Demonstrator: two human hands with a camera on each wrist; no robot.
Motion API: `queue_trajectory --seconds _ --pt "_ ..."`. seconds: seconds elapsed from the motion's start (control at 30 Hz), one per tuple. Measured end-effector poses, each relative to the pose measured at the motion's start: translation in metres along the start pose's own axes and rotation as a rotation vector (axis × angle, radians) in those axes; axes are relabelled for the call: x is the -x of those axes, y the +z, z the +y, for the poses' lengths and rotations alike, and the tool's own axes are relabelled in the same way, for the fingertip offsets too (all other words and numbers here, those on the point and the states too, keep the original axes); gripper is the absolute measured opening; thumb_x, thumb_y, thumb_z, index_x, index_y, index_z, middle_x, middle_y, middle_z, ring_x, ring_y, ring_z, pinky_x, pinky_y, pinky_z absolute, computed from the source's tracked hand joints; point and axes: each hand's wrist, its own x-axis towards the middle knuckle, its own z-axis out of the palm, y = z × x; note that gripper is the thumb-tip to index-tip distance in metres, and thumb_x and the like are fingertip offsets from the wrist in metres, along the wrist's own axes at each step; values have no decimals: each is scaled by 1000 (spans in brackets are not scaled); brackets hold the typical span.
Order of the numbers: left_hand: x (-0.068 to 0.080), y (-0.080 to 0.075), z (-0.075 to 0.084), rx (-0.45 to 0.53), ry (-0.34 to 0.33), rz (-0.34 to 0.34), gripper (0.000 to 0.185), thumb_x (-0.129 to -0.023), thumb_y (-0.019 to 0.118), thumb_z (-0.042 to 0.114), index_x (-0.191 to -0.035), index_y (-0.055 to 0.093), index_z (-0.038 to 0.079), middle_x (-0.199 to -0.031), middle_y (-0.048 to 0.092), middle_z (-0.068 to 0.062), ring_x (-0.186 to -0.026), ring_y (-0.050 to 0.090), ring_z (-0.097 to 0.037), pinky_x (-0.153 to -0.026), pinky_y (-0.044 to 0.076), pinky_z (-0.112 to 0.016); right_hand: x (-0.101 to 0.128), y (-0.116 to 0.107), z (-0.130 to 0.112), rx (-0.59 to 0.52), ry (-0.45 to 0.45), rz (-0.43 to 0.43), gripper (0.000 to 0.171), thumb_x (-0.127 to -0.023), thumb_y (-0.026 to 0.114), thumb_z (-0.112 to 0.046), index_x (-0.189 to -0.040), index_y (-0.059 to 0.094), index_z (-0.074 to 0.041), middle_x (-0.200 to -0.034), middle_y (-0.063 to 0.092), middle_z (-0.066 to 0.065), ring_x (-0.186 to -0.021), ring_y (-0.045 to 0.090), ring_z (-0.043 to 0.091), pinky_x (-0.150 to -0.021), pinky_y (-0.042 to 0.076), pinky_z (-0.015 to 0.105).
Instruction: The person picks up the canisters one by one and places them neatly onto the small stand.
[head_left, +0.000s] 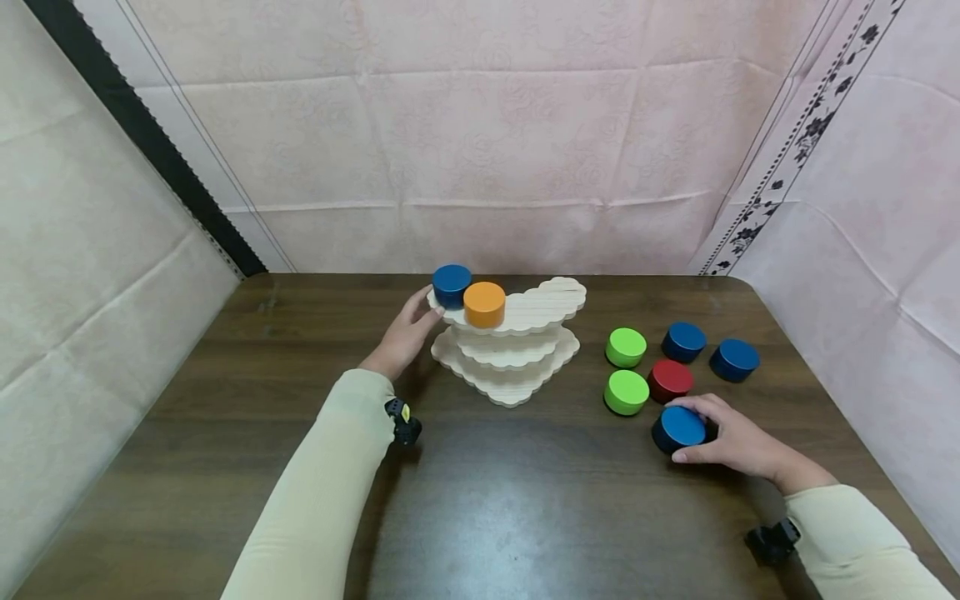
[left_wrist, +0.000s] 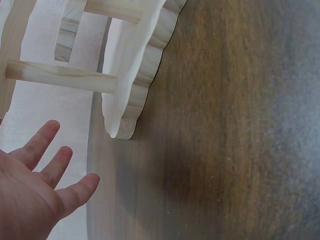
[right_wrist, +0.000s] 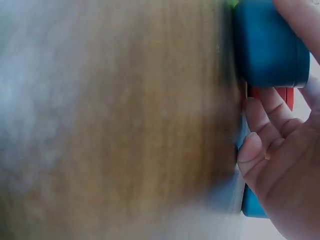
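Note:
My left hand (head_left: 405,332) is at the left end of the pale three-tier wooden stand (head_left: 546,305), thumb and index touching it beside a blue round tin (head_left: 452,287). In the left wrist view, its other fingers (left_wrist: 75,196) are straight and spread, below the stand's posts (left_wrist: 60,75); thumb and index are outside that view. An orange round tin (head_left: 483,305) sits on the top tier, next to the blue one. My right hand (head_left: 731,437) grips another blue round tin (head_left: 681,427) between thumb and fingers, at the front of the loose tins.
Two green tins (head_left: 626,346), a red tin (head_left: 671,380) and two more blue tins (head_left: 735,359) stand on the brown table (head_left: 480,500), right of the stand. Pale cloth (head_left: 480,158) hangs behind the table and along both sides.

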Motion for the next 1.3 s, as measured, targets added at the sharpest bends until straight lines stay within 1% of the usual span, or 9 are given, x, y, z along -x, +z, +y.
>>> queue_trajectory --seconds 0.17,0.47,0.67,1.03,1.13,1.3 --pt "-1 0 -1 2 1 4 65 -98 44 54 -154 18 34 -160 18 -5 -144 23 -31 -112 23 -59 1 -2 -4 8 -13 55 63 -77 81 -30 -128 54 -4 -120 49 17 -108 46 34 -80 45 46" --pt "0 0 -1 -6 10 6 66 -98 44 53 -154 18 33 -160 19 -6 -143 23 -32 -111 24 -59 0 -8 -22 -28 -24 95 61 -78 81 -26 -127 53 -4 -119 45 16 -107 42 35 -75 45 39" --pt "1 0 0 -7 8 8 65 -98 43 52 -154 18 32 -159 20 -7 -142 25 -32 -111 25 -58 -5 -10 -33 -15 -35 114 62 -77 82 -26 -127 53 -4 -117 44 16 -105 41 34 -71 46 35" --pt "0 0 0 -11 8 6 65 -98 43 53 -154 18 33 -159 21 -7 -143 24 -32 -111 24 -60 -20 -19 -53 -1 -50 148 63 -78 81 -28 -128 53 -4 -120 43 17 -104 41 33 -71 45 37" --pt "0 0 1 -13 6 4 66 -98 43 54 -154 17 33 -159 20 -7 -143 24 -31 -111 24 -60 -26 -21 -59 -3 -55 161 63 -78 81 -30 -128 54 -4 -121 42 17 -106 41 35 -74 48 41" --pt "1 0 1 -14 2 3 66 -98 43 54 -154 17 33 -159 21 -8 -143 25 -32 -111 25 -59 -35 -23 -68 -14 -53 162 65 -80 79 -32 -132 51 -4 -126 40 20 -114 39 41 -83 50 55"
